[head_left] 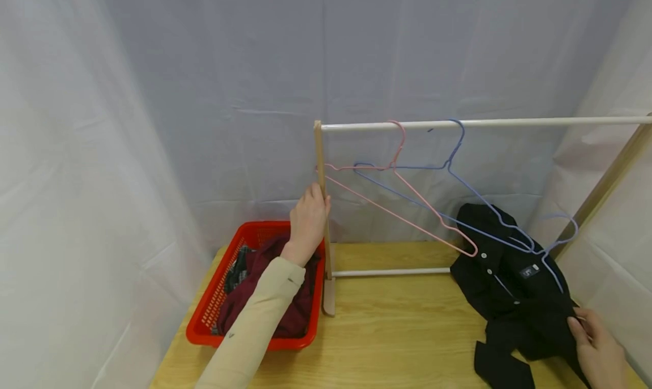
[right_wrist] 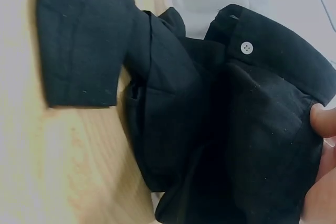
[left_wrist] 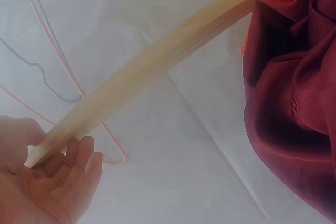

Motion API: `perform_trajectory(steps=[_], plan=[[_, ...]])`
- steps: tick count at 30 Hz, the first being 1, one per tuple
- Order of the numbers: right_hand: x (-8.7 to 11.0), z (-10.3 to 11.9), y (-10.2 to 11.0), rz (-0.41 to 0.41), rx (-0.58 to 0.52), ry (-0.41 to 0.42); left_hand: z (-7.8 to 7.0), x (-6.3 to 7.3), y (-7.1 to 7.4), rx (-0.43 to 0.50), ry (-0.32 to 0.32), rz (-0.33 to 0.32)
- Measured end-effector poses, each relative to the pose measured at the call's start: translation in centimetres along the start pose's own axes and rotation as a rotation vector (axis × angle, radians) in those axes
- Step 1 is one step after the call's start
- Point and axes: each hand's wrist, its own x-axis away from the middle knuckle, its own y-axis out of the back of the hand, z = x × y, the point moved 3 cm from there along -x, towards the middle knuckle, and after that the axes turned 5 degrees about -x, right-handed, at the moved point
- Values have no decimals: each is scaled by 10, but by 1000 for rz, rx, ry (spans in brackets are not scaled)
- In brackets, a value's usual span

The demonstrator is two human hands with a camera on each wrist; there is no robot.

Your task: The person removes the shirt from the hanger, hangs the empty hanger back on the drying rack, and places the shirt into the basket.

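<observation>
While red basket (head_left: 318, 298) with maroon garment (left_wrist: 294, 145) sits below and left of it, left hand (head_left: 309, 222) clamps wooden post (left_wrist: 157, 59); pink hanger (head_left: 394, 165), blue hanger (head_left: 449, 163) to its right; right hand (head_left: 598, 343) pinches black button-front shirt (head_left: 535, 315), bulk leftward.

Red basket (head_left: 295, 342), plastic, slatted sides, left on table. Maroon cloth (head_left: 297, 320) bunched inside, covering most of it; dark checked cloth (head_left: 236, 271) at its left side. Pink hanger (head_left: 394, 164) hanging far centre, bare; blue hanger (head_left: 448, 163) just right of it, also bare, the two overlapping in head view. Light wood-grain table (head_left: 397, 321) beneath. Pale creased sheeting (head_left: 244, 123) at far side, left and right.
</observation>
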Motion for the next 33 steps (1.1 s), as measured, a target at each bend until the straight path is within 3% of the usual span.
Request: perform_trajectory(steps=[5,15,26,33], plan=[[8,-2,-1,-46,6,34,-2,-1,1,4,-4,-4],[31,-6,1,-107,-123,170,-6,1,2,11,0,-2],[49,0,4,-132,-71,181,-8,2,1,8,4,9],[57,8,7,-172,-101,286,-7,1,0,3,0,-2]])
